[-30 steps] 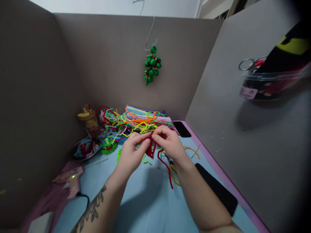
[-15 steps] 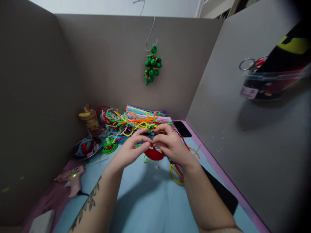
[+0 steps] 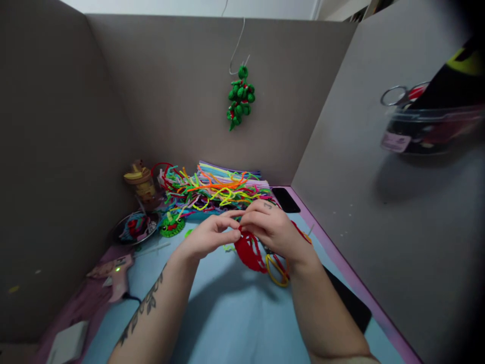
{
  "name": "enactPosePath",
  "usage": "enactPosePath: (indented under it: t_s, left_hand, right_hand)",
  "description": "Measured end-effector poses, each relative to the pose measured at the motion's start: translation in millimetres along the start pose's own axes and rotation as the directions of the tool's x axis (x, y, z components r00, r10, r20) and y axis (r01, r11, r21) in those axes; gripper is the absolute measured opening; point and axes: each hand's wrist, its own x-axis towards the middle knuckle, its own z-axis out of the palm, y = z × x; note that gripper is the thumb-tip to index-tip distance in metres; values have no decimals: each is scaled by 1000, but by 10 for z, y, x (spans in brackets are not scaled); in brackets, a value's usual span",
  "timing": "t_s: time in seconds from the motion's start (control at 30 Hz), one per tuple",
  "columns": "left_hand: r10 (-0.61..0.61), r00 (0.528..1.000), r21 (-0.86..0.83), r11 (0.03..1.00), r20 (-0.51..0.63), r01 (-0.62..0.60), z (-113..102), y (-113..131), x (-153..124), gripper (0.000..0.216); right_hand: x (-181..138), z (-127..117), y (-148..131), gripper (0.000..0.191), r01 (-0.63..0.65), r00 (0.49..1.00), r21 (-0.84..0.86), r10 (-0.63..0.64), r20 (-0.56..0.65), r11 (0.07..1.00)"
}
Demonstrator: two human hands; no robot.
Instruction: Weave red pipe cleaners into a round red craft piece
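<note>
Right, we're inside a grey partition [image 3: 182, 101] that walls the desk on three sides, and a pale blue mat [image 3: 227, 318] covers the work surface. At the back of the mat sits the big one, a heap of pipe cleaners [image 3: 215, 189] in every colour, straight bundles under loose tangles.

Far off to the right of the heap, a clear tub [image 3: 428, 129] with scissor handles sticking out looks blurred at the edge of view. Just in front of the heap, both hands meet. The left hand [image 3: 206, 237] has thumb and forefinger pinched together on the top edge of a red pipe-cleaner piece [image 3: 250, 253]. The right hand [image 3: 275, 227] is curled over and nips the same spot from the other side, fingertips nearly touching the left ones. The red piece hangs below the fingers, just above the mat, on the near side of the heap.

High above the heap, a green beaded ornament [image 3: 240, 96] dangles from a wire hook on the back wall. A black phone [image 3: 286, 199] lies just right of the heap. A pink glue gun [image 3: 117, 275] lies well to the heap's front left, its light glowing green. A metal dish [image 3: 134, 227] of scraps sits left of the heap, with a small green frog piece [image 3: 171, 225] between dish and heap. A yellow loop [image 3: 276, 265] lies under the right wrist, in front of the heap.
</note>
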Motion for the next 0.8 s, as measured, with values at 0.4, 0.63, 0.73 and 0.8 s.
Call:
enactPosePath:
  t_s: [0.4, 0.63, 0.73, 0.8]
  left_hand:
    - [80, 971, 397, 917, -225, 16, 120, 91, 40, 9]
    - [210, 928, 621, 784, -308, 29, 203, 68, 60, 4]
    - [255, 896, 665, 744, -364, 58, 284, 42, 76, 9]
    - [300, 862, 687, 723, -409, 75, 336, 19, 80, 20]
  right_hand:
    - [-25, 33, 26, 15, -42, 997, -191, 53, 57, 981]
    - [13, 41, -8, 16, -17, 995, -307, 48, 92, 952]
    - [13, 47, -23, 15, -20, 994, -328, 54, 93, 944]
    - [11, 58, -24, 13, -25, 992, -356, 68, 108, 934]
